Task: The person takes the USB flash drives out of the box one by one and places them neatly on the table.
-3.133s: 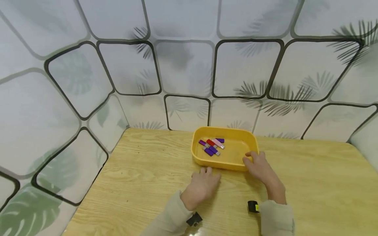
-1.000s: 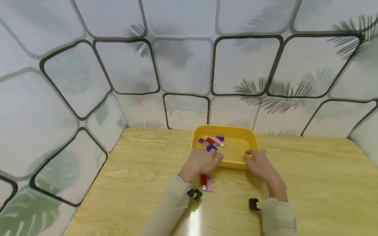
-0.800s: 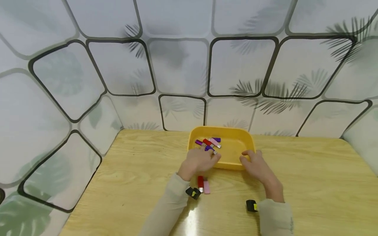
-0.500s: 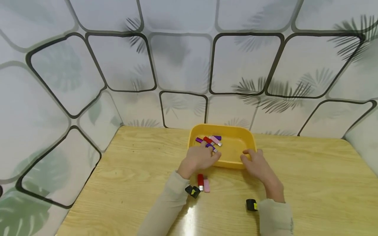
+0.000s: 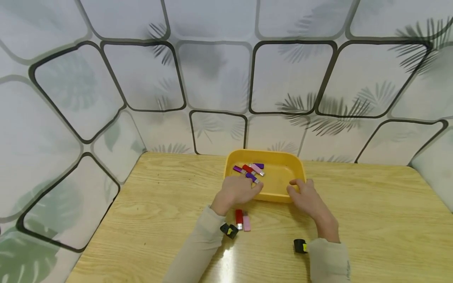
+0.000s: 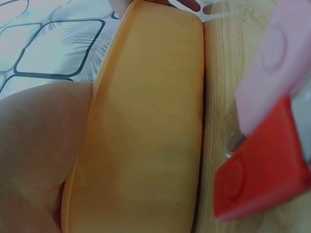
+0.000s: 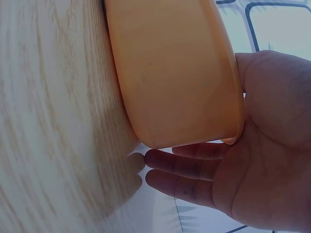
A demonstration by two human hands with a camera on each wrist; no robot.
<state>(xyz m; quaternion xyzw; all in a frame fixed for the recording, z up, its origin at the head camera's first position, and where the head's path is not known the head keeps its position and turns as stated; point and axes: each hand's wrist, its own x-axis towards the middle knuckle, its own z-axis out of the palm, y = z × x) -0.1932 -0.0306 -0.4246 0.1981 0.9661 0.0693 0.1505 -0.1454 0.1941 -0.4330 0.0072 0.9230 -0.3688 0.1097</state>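
Observation:
A yellow plastic tray holds several USB flash drives at its left end, among them a red one, a pink one and a purple one. My left hand reaches over the front rim beside the purple drive. Its fingertips are hidden, so whether they hold a drive cannot be seen. With the thumb inside the rim and the fingers outside, my right hand grips the tray's right front corner. Side by side on the table lie a red flash drive and a pink flash drive.
The wooden table runs back to a patterned wall covering. Another purple drive lies at the back of the pile, and a further purple one at its left. Black camera straps are on both wrists.
From the table in front of the tray, my left hand has moved forward over the rim, exposing the red and pink drives there. Lately its fingers have drawn slightly back. My right hand stays put.

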